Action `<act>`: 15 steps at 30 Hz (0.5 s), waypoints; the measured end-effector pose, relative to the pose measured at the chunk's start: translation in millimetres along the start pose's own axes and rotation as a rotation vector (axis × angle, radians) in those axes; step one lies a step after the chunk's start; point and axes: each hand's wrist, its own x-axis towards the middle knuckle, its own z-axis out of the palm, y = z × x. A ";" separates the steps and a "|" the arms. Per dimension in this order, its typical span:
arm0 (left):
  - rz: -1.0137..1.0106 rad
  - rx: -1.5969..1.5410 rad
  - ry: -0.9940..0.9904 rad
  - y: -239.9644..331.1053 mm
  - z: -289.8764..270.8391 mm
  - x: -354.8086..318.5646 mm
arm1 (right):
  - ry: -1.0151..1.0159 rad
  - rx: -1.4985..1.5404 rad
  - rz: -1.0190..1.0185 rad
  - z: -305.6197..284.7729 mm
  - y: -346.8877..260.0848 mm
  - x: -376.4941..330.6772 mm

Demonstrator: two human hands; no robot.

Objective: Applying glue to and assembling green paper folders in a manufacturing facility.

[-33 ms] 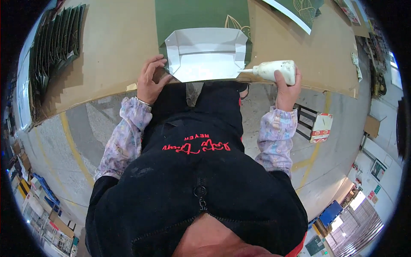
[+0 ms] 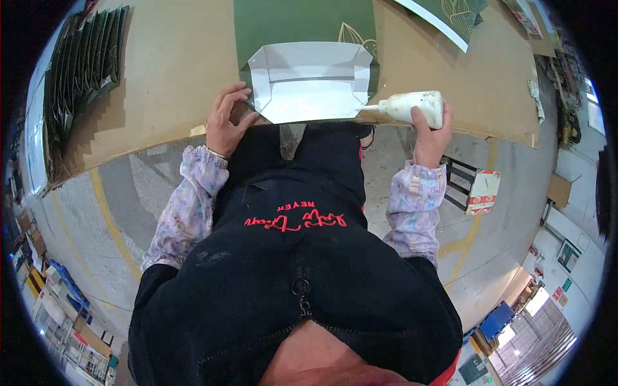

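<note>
A flat green paper bag [image 2: 302, 26] lies at the table's near edge, its white-lined bottom [image 2: 309, 96] opened out with folded corners. My left hand [image 2: 226, 119] has curled fingers and thumb at the left edge of this bottom, holding it there. In my right hand [image 2: 432, 132] is a white squeeze glue bottle [image 2: 412, 108], tipped on its side. Its thin nozzle points left and reaches the right corner of the white bottom. Whether glue is coming out cannot be seen.
A row of folded dark green bags [image 2: 87, 71] stands at the table's left. Another green printed piece [image 2: 444, 19] lies at the far right on the brown cardboard-covered table [image 2: 174, 58]. A stool [image 2: 473, 186] with a boxy top stands on the floor at right.
The glue bottle and my right hand have shifted very slightly to the left. My left hand and the paper bag have kept their places.
</note>
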 end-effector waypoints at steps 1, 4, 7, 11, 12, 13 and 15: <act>-0.001 -0.001 0.002 0.5 -0.2 0.1 | -0.025 -0.009 -0.009 0.4 -0.5 -1.3; 0.023 0.036 0.004 0.1 -0.9 0.6 | -0.056 -0.016 0.002 5.0 -6.6 -6.0; 0.031 0.019 0.013 -2.3 0.7 -0.8 | -0.054 -0.018 0.009 4.7 -6.7 -4.1; 0.025 -0.007 0.008 -2.7 1.2 -1.5 | 0.007 0.002 -0.057 1.5 -2.0 2.5; 0.023 0.002 0.007 -2.9 0.9 -1.6 | 0.005 0.002 -0.056 1.3 -2.5 2.8; 0.021 0.003 0.008 -2.9 0.8 -1.7 | 0.007 0.003 -0.046 1.1 -3.4 3.0; 0.030 -0.017 0.004 -2.5 0.6 -1.3 | 0.007 0.002 -0.034 1.5 -5.8 2.3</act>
